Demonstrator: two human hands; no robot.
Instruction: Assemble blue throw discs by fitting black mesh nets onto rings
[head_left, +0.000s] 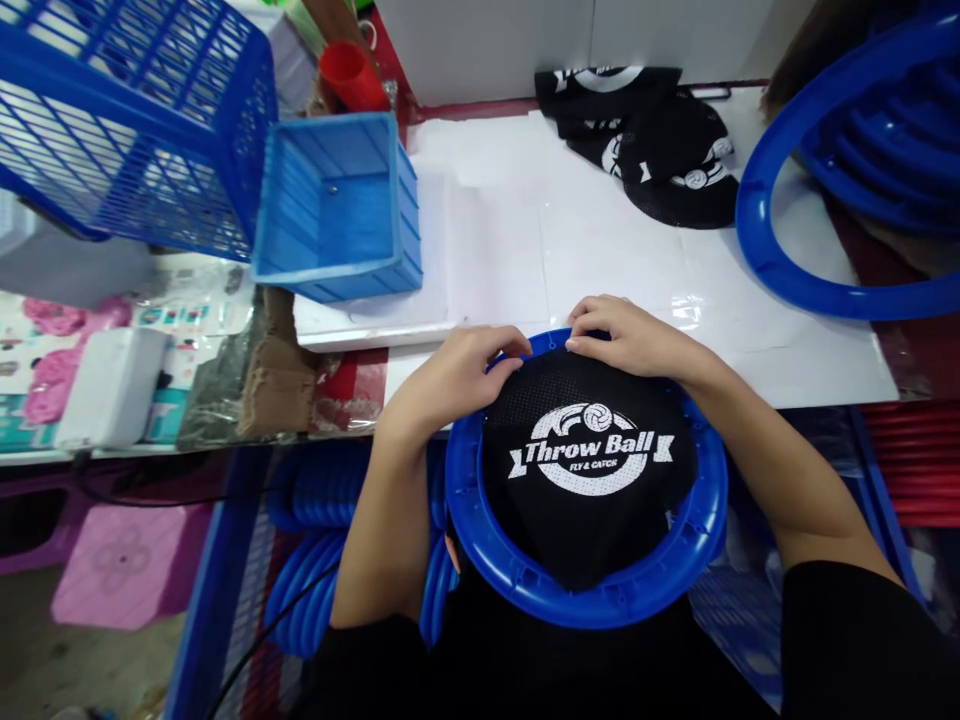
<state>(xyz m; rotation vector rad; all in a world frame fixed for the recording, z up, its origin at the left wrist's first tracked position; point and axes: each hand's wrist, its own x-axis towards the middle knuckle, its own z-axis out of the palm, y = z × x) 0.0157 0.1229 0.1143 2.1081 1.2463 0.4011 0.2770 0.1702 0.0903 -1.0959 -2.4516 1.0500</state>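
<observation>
A blue plastic ring [585, 603] leans against my body and rests at the front edge of the white table. Across its opening lies a black mesh cloth [577, 530] printed "Throw Ball, Fly & Catch" in white. At the ring's far rim, my left hand [484, 365] is closed, thumb and finger pinching at the cloth's upper left edge. Just to the right, my right hand [619, 335] pinches the cloth's top edge over the rim with bent fingers. Near the bottom of the ring, the cloth hangs loose in a point, and blue rim shows around it.
More black printed cloths [675, 165] lie at the table's back. Another blue ring [772, 265] overhangs the right side beside stacked rings [892, 140]. A light blue bin [330, 215] and a blue basket [247, 130] stand left. Blue rings [315, 580] are stacked below, near a pink stool [124, 565].
</observation>
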